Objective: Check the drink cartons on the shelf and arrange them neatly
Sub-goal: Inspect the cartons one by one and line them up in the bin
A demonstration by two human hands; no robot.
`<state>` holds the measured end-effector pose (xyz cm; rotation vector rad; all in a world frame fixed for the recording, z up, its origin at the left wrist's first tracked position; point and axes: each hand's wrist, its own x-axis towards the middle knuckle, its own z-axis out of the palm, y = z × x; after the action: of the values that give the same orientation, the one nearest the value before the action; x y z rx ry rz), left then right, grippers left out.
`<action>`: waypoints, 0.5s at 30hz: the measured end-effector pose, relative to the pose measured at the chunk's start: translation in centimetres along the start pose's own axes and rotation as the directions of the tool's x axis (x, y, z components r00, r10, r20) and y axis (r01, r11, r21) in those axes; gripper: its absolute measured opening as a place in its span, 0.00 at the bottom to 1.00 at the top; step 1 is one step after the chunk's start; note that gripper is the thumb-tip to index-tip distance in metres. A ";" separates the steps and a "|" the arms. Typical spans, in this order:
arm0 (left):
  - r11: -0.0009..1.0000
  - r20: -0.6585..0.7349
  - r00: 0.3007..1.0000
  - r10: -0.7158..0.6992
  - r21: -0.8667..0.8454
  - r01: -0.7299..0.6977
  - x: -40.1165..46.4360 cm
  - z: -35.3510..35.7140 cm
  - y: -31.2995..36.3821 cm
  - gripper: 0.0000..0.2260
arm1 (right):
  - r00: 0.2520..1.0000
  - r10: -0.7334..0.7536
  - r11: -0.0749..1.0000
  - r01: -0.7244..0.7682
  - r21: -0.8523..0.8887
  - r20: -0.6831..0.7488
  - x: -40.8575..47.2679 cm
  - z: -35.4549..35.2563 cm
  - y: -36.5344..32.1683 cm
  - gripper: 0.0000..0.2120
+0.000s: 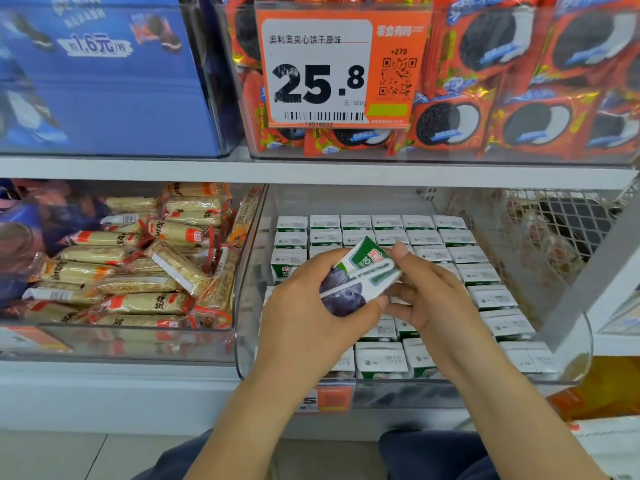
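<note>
Supermarket shelving fills the head view, with a clear bin (242, 341) on the lower shelf (104, 382) packed with rows of drink cartons (491, 296). Above the bin's middle, the left hand (304, 317) grips one blueberry juice carton (356, 282), tilted, while the right hand (426, 299) pinches its upper end. This looks like the checking step; next it likely needs turning upright and slotting into the gap near the bin's left wall.

white shelf boards (311, 169) | pale tiled floor (69, 455) | even light
</note>
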<state>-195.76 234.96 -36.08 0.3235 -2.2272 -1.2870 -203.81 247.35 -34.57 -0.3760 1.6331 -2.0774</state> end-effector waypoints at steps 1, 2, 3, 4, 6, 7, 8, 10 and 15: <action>0.999 -0.021 1.000 -0.017 -0.037 0.017 0.1 0.0 0.1 0.23 | 0.999 0.011 0.999 -0.012 0.039 0.036 0.0 -0.1 -0.1 0.16; 0.997 -0.043 0.999 -0.028 -0.068 0.025 0.1 -0.1 0.1 0.23 | 0.997 0.018 0.997 -0.023 0.070 0.070 0.1 -0.2 -0.2 0.16; 0.994 -0.062 0.997 -0.037 -0.103 0.031 0.2 -0.1 0.2 0.23 | 0.995 0.025 0.995 -0.034 0.095 0.098 0.1 -0.3 -0.2 0.15; 0.989 -0.074 0.996 -0.052 -0.141 0.041 0.3 -0.1 0.4 0.22 | 0.992 0.032 0.993 -0.046 0.111 0.123 0.1 -0.4 -0.1 0.14; 0.974 -0.075 0.994 -0.081 -0.217 0.063 0.3 -0.1 0.5 0.20 | 0.984 0.039 0.993 -0.057 0.101 0.174 0.1 -0.4 0.0 0.13; 0.967 -0.068 0.994 -0.089 -0.246 0.069 0.4 -0.2 0.6 0.19 | 0.979 0.030 0.996 -0.047 0.076 0.201 0.1 -0.4 0.1 0.13; 0.961 -0.061 0.994 -0.092 -0.266 0.073 0.4 -0.2 0.6 0.18 | 0.974 0.017 0.998 -0.029 0.052 0.225 0.0 -0.4 0.1 0.13; 0.958 -0.043 0.995 -0.091 -0.277 0.075 0.4 -0.3 0.6 0.18 | 0.969 -0.010 1.000 0.003 0.027 0.248 -0.1 -0.3 0.2 0.13; 0.968 -0.015 0.998 -0.057 -0.245 0.052 0.3 -0.3 0.5 0.20 | 0.977 -0.056 0.998 0.061 -0.018 0.208 0.0 -0.4 0.6 0.14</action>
<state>-195.82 234.79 -35.44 0.3048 -2.0251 -1.5614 -203.89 247.58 -35.25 -0.6338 1.5409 -1.9877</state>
